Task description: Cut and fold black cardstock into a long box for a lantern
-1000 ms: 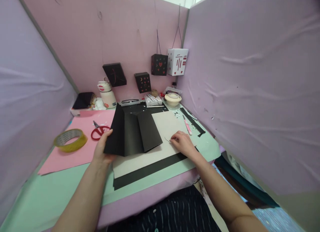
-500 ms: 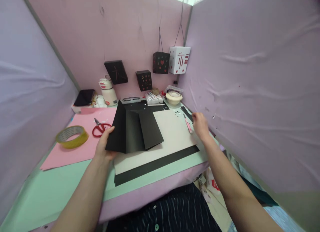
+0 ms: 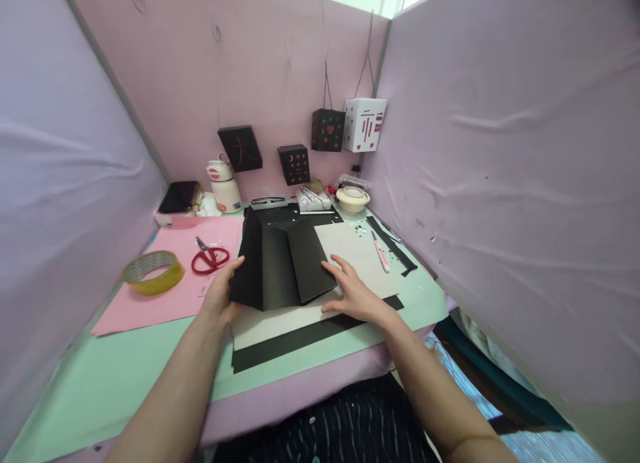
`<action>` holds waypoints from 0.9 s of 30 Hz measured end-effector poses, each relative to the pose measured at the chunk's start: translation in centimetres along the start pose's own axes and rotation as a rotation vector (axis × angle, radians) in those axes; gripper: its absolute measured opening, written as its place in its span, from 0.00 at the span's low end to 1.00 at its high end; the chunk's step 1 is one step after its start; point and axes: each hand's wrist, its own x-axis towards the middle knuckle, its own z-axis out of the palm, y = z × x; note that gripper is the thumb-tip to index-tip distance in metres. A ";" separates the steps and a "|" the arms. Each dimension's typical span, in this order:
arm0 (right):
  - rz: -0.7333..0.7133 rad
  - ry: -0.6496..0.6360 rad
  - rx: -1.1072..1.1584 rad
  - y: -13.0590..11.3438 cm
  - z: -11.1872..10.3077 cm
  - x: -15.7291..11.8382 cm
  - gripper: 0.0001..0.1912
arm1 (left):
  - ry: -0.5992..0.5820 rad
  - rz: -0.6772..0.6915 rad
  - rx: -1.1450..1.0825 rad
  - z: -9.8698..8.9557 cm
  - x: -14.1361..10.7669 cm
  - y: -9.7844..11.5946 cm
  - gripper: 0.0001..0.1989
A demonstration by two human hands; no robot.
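A folded sheet of black cardstock [image 3: 280,266] stands partly upright with its panels bent at the creases. My left hand [image 3: 225,290] grips its left panel, thumb in front and the other fingers mostly hidden. At the right panel's lower edge is my right hand [image 3: 350,290], fingers spread and the fingertips at or near the card; firm contact cannot be made out. Under the cardstock lies a pale board [image 3: 355,256], and a larger black sheet [image 3: 295,344] shows beneath that. A pink craft knife [image 3: 381,252] rests beyond my right hand, beside a black paper strip [image 3: 393,243].
Red-handled scissors [image 3: 210,259] and a yellow tape roll [image 3: 153,273] lie on pink paper [image 3: 170,316] at left. A white flask [image 3: 225,186] and a cream bowl [image 3: 353,200] stand at the back. Decorated boxes [image 3: 329,130] hang by the pink wall. Fabric partitions enclose both sides.
My right hand has moved left from the black strip at the table's right edge to the folded cardstock, its fingers now spread. My left hand keeps its hold. The view has shifted slightly.
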 end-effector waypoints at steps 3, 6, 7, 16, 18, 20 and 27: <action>0.024 0.027 0.019 0.2 0.7 0.3 0.46 | -0.027 -0.015 0.012 -0.2 0.1 0.0 0.09; 0.054 0.101 0.031 0.7 1.3 0.2 0.39 | -0.036 -0.033 0.025 -0.4 0.1 -0.1 0.09; 0.067 0.124 0.035 0.9 1.5 0.2 0.38 | -0.038 -0.040 0.027 -0.4 0.1 -0.1 0.09; 0.153 0.274 0.137 1.3 1.7 -0.7 0.32 | -0.117 -0.058 0.001 -0.7 0.0 -0.4 0.08; 0.155 0.316 0.151 1.3 1.8 -0.7 0.30 | -0.133 -0.050 0.011 -0.7 0.0 -0.5 0.07; 0.136 0.402 0.133 1.3 2.0 -0.7 0.28 | -0.162 -0.044 0.030 -0.8 0.0 -0.6 0.07; 0.300 0.749 0.063 1.7 1.6 -0.8 0.24 | -0.275 -0.045 0.206 -0.7 -0.4 -1.7 0.22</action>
